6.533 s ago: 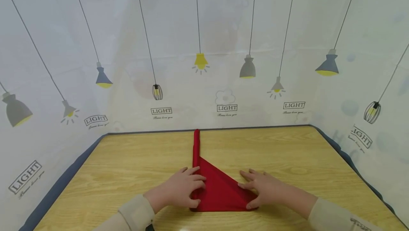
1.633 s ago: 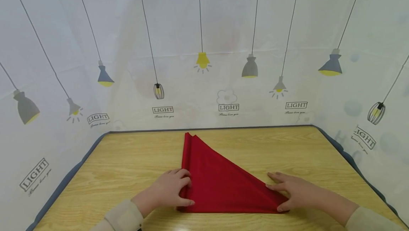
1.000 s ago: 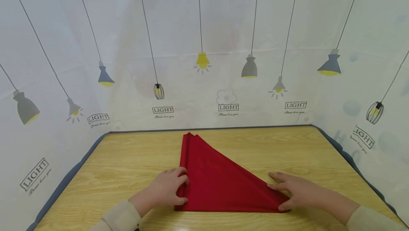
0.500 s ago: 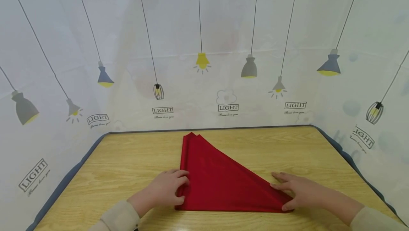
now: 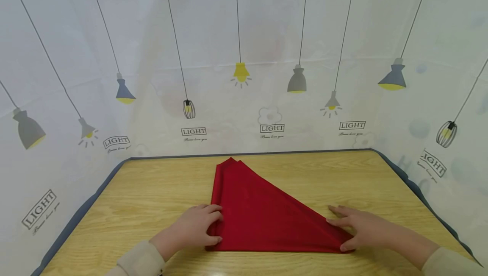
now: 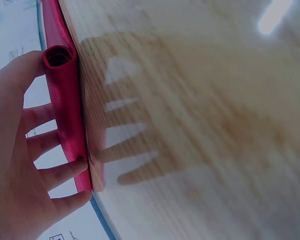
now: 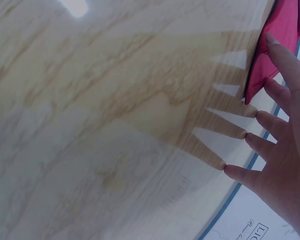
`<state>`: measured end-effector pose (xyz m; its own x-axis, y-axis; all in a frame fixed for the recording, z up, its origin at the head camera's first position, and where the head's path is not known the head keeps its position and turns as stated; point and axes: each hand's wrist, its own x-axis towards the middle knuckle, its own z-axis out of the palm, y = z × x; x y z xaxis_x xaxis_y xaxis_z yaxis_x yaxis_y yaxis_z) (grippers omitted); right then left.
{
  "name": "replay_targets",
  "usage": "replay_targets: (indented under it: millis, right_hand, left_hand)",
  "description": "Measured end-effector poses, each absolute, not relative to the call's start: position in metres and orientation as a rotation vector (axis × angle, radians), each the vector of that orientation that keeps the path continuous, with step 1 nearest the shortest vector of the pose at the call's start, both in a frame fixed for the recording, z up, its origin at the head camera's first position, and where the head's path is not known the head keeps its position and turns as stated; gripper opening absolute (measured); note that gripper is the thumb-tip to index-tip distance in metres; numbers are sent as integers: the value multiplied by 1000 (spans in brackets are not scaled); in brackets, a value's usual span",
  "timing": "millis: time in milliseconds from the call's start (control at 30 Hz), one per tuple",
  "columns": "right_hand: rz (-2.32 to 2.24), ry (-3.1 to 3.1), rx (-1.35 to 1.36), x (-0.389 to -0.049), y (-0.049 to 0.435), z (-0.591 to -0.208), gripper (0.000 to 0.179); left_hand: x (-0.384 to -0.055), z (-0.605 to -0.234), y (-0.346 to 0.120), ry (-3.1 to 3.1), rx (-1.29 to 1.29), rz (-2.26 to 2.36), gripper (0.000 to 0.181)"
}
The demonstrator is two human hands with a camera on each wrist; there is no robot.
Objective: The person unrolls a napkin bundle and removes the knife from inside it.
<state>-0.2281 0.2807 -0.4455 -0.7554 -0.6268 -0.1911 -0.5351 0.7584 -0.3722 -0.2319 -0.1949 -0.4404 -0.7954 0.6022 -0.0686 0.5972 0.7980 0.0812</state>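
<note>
- The red cloth [image 5: 263,216] lies on the wood-grain table [image 5: 152,187] in front of me, its slanting edge running from a peak at the far left down to a narrow corner at the near right.
- My left hand [image 5: 198,227] is loosely arched, fingers apart, resting over the cloth's rolled left edge without clenching it.
- My right hand [image 5: 366,227] is spread wide; the thumb and index finger touch the narrow corner, and I see no firm grip.
- Only the left wrist view looks into the end of the rolled edge [image 6: 67,100], where several layers coil inside an open tube. From my head I see just a narrow ridge.
- The right wrist view shows my other three fingertips down on the wood, and both wrist views catch my hands' reflections in the glossy top.
- Only the head view takes in the whole cloth.
- The white backdrop [image 5: 213,47] has printed pendant lamps [image 5: 297,80] and boxed "LIGHT" labels [image 5: 272,128]; the script beneath is mostly too blurred to read.
- "LIG" shows, cut off, in the right wrist view.
</note>
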Motion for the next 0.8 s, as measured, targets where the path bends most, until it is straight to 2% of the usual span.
replay_targets:
  millis: [800]
  right_hand:
    - [-391,2660,-895,-229,291,-445,73]
  left_hand:
    - [-230,-437,-205,2885,990,205,32]
